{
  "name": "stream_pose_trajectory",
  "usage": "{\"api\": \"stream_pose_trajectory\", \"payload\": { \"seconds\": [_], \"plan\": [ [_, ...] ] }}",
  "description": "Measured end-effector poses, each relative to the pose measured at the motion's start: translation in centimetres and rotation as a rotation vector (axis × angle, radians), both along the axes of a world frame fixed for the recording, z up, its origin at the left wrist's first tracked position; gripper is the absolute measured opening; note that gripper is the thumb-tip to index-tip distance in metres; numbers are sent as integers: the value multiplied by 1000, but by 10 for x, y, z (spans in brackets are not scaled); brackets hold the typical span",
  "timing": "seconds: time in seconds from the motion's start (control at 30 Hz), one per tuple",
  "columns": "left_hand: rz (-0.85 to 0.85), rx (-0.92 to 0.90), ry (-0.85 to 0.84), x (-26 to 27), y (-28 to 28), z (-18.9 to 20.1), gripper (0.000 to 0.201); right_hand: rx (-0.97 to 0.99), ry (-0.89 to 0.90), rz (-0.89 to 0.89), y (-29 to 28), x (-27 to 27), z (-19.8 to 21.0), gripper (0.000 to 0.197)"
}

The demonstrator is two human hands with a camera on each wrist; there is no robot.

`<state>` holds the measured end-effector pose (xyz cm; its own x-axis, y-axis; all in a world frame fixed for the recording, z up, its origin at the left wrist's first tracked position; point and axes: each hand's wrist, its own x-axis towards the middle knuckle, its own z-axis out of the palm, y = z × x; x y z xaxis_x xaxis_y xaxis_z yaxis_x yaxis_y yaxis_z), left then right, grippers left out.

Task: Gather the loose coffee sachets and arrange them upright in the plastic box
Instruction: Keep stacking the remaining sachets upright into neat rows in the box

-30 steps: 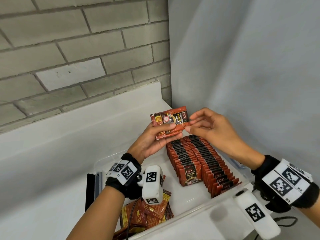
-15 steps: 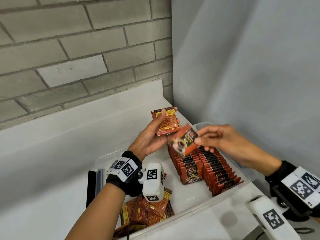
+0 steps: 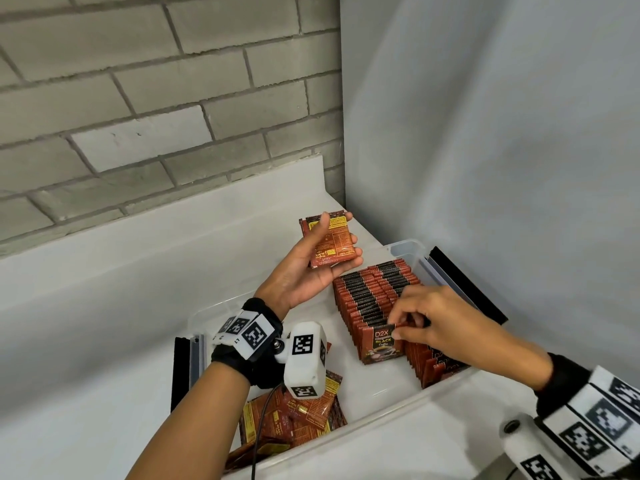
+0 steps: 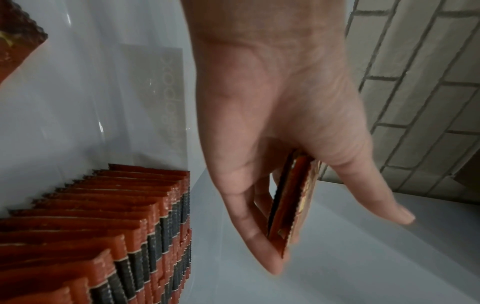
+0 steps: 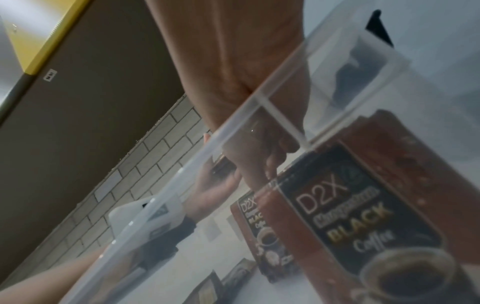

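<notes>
Since half a second ago, our right hand [image 3: 438,325] has dropped from mid-air down into the plastic box [image 3: 403,249], carrying its sachet to the near end of the standing rows, and we are now pinching the top edge of that front sachet [image 3: 382,344] between thumb and fingertips, its D2X Black Coffee face turned toward us and standing upright against the pack behind it. Our left hand [image 3: 308,275] is staying raised above the box, palm up, gripping a small stack of sachets [image 3: 330,242] with the thumb laid across the printed back and the fingers curled underneath; the left wrist view is showing the stack edge-on [image 4: 293,203] between thumb and fingers, more than one sachet thick.

Just behind our right hand, the upright rows of sachets [image 3: 375,292] are filling the far right part of the box in two tight rows, red edges and black bands lined up, leaning slightly. At the near left corner of the box, under our left wrist, a loose heap of sachets [image 3: 304,415] is lying flat and jumbled. Black latches [image 3: 465,284] are sitting on the box's far right and left ends. We are working on a white counter [image 3: 104,306] set into a corner, with a grey brick wall [image 3: 156,98] behind and a plain pale wall [image 3: 502,133] to the right.
</notes>
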<state>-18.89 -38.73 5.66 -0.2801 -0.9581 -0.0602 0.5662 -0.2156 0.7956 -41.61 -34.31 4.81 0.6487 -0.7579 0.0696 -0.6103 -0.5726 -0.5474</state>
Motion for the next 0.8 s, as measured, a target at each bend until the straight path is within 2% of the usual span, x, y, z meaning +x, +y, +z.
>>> {"api": "stream_pose_trajectory", "payload": {
  "seconds": [0.13,0.3,0.5,0.6,0.7,0.8],
  "plan": [
    [11,12,-6,0,0,1,87,2,66,60,2,2,4,14],
    [17,25,-3,0,0,1,82,32,59,49,0,3,3,14],
    [43,83,14,0,2,2,40,77,29,15,-2,1,-2,16],
    [23,96,29,0,1,1,33,95,1,2,-3,0,-3,17],
    [-21,77,12,-1,2,1,30,121,-95,-56,-2,1,0,16],
    [-83,55,-48,-5,4,0,21,160,-320,-166,-2,4,4,17]
  ]
}}
